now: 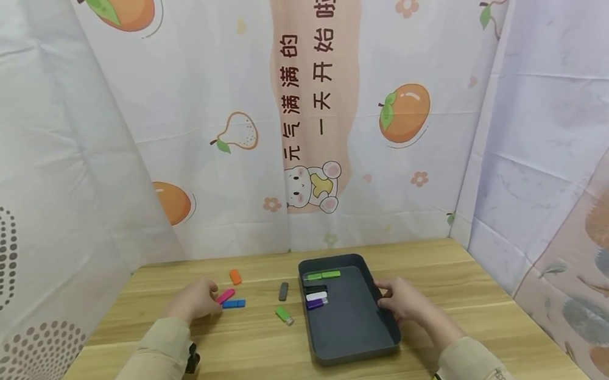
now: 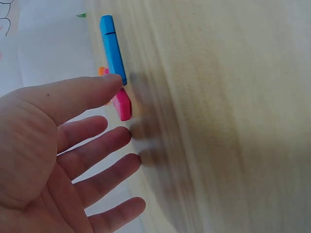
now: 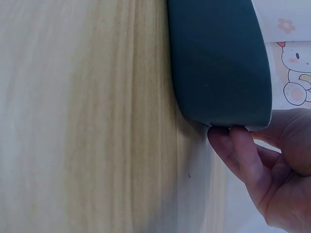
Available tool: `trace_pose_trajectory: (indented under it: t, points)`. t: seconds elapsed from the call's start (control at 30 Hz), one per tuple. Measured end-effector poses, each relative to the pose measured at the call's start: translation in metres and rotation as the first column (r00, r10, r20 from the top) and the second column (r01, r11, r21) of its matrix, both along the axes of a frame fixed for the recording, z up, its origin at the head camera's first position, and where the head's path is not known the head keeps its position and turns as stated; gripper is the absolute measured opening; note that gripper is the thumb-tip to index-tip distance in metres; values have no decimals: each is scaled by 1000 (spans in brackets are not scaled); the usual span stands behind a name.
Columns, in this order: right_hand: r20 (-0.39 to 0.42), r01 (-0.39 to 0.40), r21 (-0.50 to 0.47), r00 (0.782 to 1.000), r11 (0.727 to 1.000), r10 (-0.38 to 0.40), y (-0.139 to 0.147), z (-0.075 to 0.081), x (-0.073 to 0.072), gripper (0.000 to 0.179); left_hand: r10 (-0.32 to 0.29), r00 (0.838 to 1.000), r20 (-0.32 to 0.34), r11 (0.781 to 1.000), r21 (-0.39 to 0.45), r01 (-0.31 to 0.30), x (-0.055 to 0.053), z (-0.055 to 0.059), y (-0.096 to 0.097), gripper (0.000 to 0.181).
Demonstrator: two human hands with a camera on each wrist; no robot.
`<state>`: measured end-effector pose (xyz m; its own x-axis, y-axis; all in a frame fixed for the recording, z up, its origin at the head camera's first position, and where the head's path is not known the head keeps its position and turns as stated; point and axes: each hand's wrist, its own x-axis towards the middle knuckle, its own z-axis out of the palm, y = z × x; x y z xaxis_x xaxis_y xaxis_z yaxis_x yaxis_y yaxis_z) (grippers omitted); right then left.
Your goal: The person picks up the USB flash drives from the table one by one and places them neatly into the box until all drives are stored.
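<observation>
My left hand (image 1: 199,299) reaches over the left of the table, fingers spread and holding nothing. In the left wrist view its thumb tip overlaps a blue USB stick (image 2: 112,51) and a pink USB stick (image 2: 123,106). An orange USB stick (image 1: 235,277) lies just behind them. On the right, my right hand (image 1: 403,300) grips the side wall of a dark grey tray (image 1: 357,332), fingers against its outside. Along the tray's left side lie green (image 1: 322,276), black (image 1: 315,289), white (image 1: 316,296) and purple (image 1: 315,304) USB sticks.
Between the left hand and the tray, a grey USB stick (image 1: 283,291) and a green USB stick (image 1: 284,315) lie on the wooden table (image 1: 255,366). A printed curtain (image 1: 216,186) hangs behind the table's back edge, with more cloth on both sides.
</observation>
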<state>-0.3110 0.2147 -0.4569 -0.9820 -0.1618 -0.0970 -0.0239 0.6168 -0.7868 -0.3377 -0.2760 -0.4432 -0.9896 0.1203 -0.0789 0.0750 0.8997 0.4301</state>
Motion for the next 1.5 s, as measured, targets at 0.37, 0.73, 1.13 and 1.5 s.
trace_pose_trajectory:
  t: [0.37, 0.73, 1.13, 1.5]
  points:
    - [-9, 2, 7, 1000, 1000, -2, -1, 1, -1, 56, 41, 999, -30, 997, -64, -43, -3, -8, 1, 24]
    - [-14, -5, 9, 1000, 1000, 5, 0, 0, 0, 55, 46, 999, -26, 994, -95, -48, -5, -11, 3, 11]
    - [-5, -10, 50, 1000, 999, 10, 0, 5, -1, 55, 39, 998, -49, 994, -102, -43, -7, -16, 3, 5]
    - [9, -15, 30, 1000, 999, 14, 0, 2, -2, 56, 46, 998, -37, 992, -116, -50, -7, -16, 4, 5]
